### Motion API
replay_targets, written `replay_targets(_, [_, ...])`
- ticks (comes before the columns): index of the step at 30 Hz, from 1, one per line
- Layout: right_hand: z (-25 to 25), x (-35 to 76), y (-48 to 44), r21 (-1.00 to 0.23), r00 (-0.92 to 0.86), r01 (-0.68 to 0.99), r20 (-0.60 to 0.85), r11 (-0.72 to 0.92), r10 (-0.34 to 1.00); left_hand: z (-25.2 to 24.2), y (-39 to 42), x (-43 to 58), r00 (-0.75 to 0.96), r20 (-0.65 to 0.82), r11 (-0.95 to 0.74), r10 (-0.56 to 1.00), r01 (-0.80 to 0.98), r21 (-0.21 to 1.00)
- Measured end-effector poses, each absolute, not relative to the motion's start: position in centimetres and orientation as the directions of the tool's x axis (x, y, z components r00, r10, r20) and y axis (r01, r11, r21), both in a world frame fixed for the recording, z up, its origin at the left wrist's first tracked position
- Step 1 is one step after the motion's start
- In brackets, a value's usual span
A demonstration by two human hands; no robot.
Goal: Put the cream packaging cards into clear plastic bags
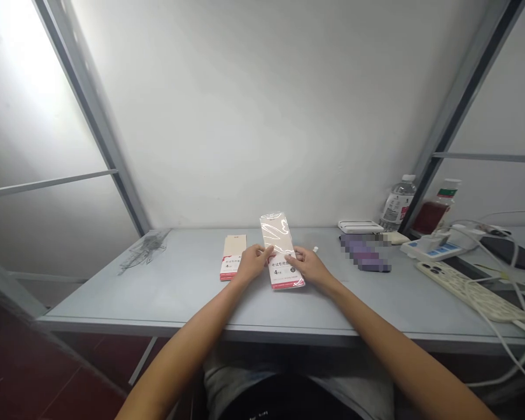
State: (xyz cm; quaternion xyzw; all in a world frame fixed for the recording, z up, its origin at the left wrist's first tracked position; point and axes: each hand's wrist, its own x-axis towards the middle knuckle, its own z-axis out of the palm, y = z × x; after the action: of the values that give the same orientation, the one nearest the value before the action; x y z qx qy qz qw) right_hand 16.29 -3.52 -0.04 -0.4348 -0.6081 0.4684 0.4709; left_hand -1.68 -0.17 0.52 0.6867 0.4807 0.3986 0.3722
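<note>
A flat packet in a shiny clear sleeve [283,279], with a beige upper part and a white and red printed label marked "4" at its lower end, is held up over the desk. My left hand [252,262] pinches its left edge, thumb on the front. On the opposite edge, my right hand [311,266] grips it the same way. Left of it lies a small stack of similar packets [234,246], partly covered by my left hand. Just beyond my right hand shows a small white tip [315,249]; what it belongs to is hidden.
Crumpled clear plastic [146,248] lies on the desk's left side. Rightward are a purple blurred item [365,256], a white box-like item [359,227], a clear bottle [399,204], a bottle of red liquid [433,210], a power strip [437,249], a phone [468,289] and loose white cables.
</note>
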Motion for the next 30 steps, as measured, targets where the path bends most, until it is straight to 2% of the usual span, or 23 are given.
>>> replay_targets(3, [-0.3,16.4,-3.3,-0.954,-0.118,0.187,0.216,0.235,0.969,0.5,-0.2,-1.8,0.227,0.192,-0.271,0.955,0.401,0.875])
replay_targets(5, [-0.5,16.5,-3.2,-0.898,-0.038,0.361,0.253,0.249,0.967,0.2,-0.2,-1.8,0.214,0.236,-0.306,0.948,0.404,0.862])
replay_targets(8, [-0.4,16.7,-3.2,-0.713,0.103,0.685,0.302,0.153,0.948,0.1,-0.3,-1.6,0.160,0.296,-0.337,0.942,0.465,0.819])
replay_targets(11, [-0.1,16.9,-3.3,-0.518,0.163,0.855,0.336,0.037,0.928,0.8,0.0,-2.2,0.136,0.275,-0.301,0.952,0.587,0.751])
replay_targets(13, [0.2,17.3,-3.2,-0.454,0.185,0.891,0.336,-0.013,0.923,1.6,0.6,-3.3,0.067,0.247,-0.224,0.967,0.685,0.693])
replay_targets(16, [0.5,18.4,-2.9,-0.424,0.261,0.900,0.330,-0.105,0.907,2.8,1.6,-5.9,-0.162,0.225,-0.008,0.961,0.796,0.605])
replay_targets(19, [0.4,20.1,-2.5,-0.395,0.341,0.892,0.272,-0.219,0.900,3.0,2.4,-8.3,-0.259,0.031,0.214,0.965,0.853,0.475])
replay_targets(23, [-0.1,21.6,-2.4,-0.290,0.417,0.889,0.189,-0.355,0.889,2.2,3.1,-9.3,-0.288,-0.075,0.292,0.955,0.860,0.418])
replay_targets(30, [-0.3,21.8,-2.2,-0.278,0.479,0.858,0.134,-0.431,0.867,1.9,3.4,-9.3,-0.253,-0.136,0.286,0.958,0.869,0.403])
